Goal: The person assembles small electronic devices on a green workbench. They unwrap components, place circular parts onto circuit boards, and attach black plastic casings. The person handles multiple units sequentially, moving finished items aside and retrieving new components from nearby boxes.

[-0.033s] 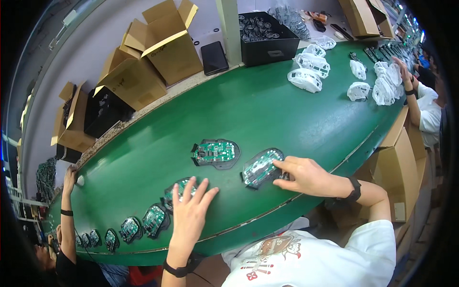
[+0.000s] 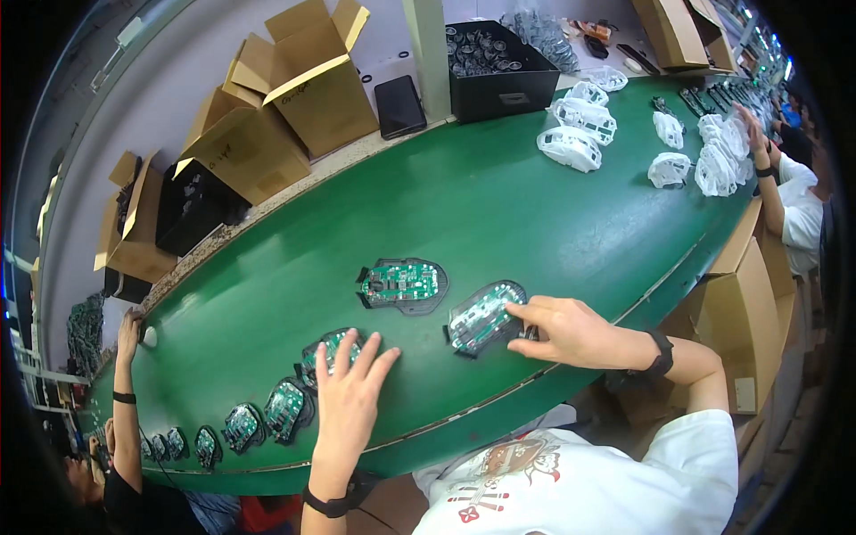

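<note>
Several black mouse bases, each bearing a green circuit board, lie on the green tabletop. My right hand (image 2: 571,332) has its index finger on the right end of one mouse base (image 2: 481,323), the other fingers curled at its edge. Over another mouse base (image 2: 314,357), partly hidden by the fingers, my left hand (image 2: 355,383) reaches with its fingers spread. Between and beyond my hands lies a third mouse base (image 2: 403,285), untouched.
More mouse bases (image 2: 242,426) line the near edge to the left. White plastic shells (image 2: 571,148) sit far right by a black bin (image 2: 501,93). Cardboard boxes (image 2: 325,105) and a phone (image 2: 399,107) stand along the back ledge. Co-workers' arms (image 2: 126,374) reach in at both sides.
The mouse base at my right hand has slid slightly left and nearer. My left hand and the mouse base under its fingers have shifted a little left.
</note>
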A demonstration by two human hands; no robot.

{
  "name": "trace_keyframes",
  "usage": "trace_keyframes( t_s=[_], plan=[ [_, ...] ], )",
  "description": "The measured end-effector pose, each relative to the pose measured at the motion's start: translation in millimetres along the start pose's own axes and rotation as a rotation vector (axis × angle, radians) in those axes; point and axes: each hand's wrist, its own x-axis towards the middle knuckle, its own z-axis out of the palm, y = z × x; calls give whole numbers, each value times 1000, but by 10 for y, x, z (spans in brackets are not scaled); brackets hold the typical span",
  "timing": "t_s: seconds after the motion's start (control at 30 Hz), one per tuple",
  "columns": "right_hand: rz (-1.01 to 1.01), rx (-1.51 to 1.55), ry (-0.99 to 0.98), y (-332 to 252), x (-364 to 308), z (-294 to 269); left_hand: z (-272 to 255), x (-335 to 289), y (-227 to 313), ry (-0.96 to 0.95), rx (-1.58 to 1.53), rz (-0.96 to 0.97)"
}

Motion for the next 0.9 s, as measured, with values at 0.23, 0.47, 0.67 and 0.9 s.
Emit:
trace_keyframes(
  t_s=[0.23,0.47,0.67,0.9],
  plan=[
    [2,141,153,292,179,-190,-137,233,567,51,-270,-20],
    [-25,85,148,341,108,-141,151,501,737,-24,-172,116],
    [-35,-268,162,362,4,-164,44,337,390,-27,-204,331],
    [10,-407,129,320,70,-261,57,60,457,42,-199,68]
  ],
)
